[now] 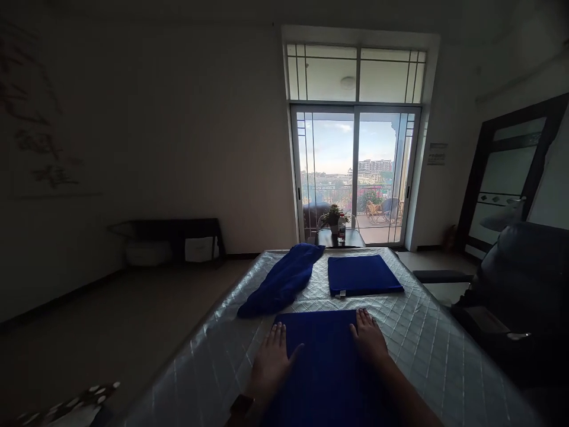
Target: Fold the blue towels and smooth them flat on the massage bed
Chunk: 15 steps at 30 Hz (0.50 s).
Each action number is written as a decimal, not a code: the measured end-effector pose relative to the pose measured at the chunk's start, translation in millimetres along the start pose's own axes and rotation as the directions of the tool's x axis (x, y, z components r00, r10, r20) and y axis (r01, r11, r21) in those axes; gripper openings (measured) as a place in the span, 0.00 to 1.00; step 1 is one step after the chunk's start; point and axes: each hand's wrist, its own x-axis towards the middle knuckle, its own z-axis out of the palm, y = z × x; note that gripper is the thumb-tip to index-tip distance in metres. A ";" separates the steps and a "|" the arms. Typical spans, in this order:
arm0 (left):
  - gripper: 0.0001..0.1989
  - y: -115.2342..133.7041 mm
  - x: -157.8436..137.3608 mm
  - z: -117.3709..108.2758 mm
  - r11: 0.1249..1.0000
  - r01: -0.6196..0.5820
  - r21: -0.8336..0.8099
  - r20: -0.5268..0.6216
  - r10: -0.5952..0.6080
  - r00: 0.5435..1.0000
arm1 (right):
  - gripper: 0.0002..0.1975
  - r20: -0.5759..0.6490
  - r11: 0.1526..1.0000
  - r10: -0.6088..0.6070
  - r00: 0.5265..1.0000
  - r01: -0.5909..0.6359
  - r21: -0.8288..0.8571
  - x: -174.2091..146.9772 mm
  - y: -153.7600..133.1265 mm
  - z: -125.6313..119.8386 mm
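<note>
A blue cloth (326,362) lies flat in front of me, looking folded into a long rectangle, and its near end runs out of view. My left hand (272,356) rests open on its left edge, fingers stretched forward and thumb on the fabric. On its far right corner lies my right hand (368,336), also open and flat. Beyond them sit a neatly folded blue cloth (364,275) with a small white tag and, to its left, a loosely bunched blue cloth (284,281).
All the cloths lie on a table with a silvery quilted cover (435,344). Behind it stands a small table (329,238) with a potted plant (333,217) and a bottle (341,229). A dark chair (520,284) is on the right; a low black shelf (178,231) stands left.
</note>
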 end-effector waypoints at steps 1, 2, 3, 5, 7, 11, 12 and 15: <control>0.48 8.9 -0.3 -1.9 1.000 -0.011 0.013 0.005 0.011 1.000 | 0.35 -0.001 1.000 -0.001 1.000 0.001 0.008 0.2 0.4 0.3; 0.46 21.4 -1.6 -3.8 0.999 -0.043 0.005 0.013 0.043 0.999 | 0.35 -0.001 1.000 -0.002 1.000 0.002 0.015 0.4 0.7 0.5; 0.44 37.5 -3.7 -5.7 0.995 -0.099 -0.023 0.021 0.100 0.995 | 0.35 -0.001 1.000 -0.003 1.000 0.003 0.021 0.7 1.1 0.6; 0.40 79.1 -8.7 -9.3 0.958 -0.265 -0.111 0.015 0.268 0.963 | 0.35 0.002 1.000 -0.008 1.000 0.008 0.020 1.2 2.1 1.3; 0.36 126.3 -10.2 -12.0 0.876 -0.445 -0.187 -0.035 0.447 0.894 | 0.35 0.013 1.000 -0.020 1.000 0.020 0.005 1.6 4.0 3.2; 0.34 197.6 12.2 -9.5 0.775 -0.555 -0.304 -0.104 0.552 0.827 | 0.32 0.022 0.998 -0.055 0.998 0.056 -0.022 1.2 9.4 9.6; 0.34 205.3 21.8 -5.9 0.783 -0.537 -0.314 -0.105 0.534 0.839 | 0.32 0.017 0.998 -0.066 0.998 0.066 -0.022 1.1 10.6 10.8; 0.31 204.3 47.5 10.7 0.817 -0.507 -0.275 -0.122 0.494 0.861 | 0.35 0.006 0.996 -0.087 0.996 0.087 -0.011 1.1 11.9 11.5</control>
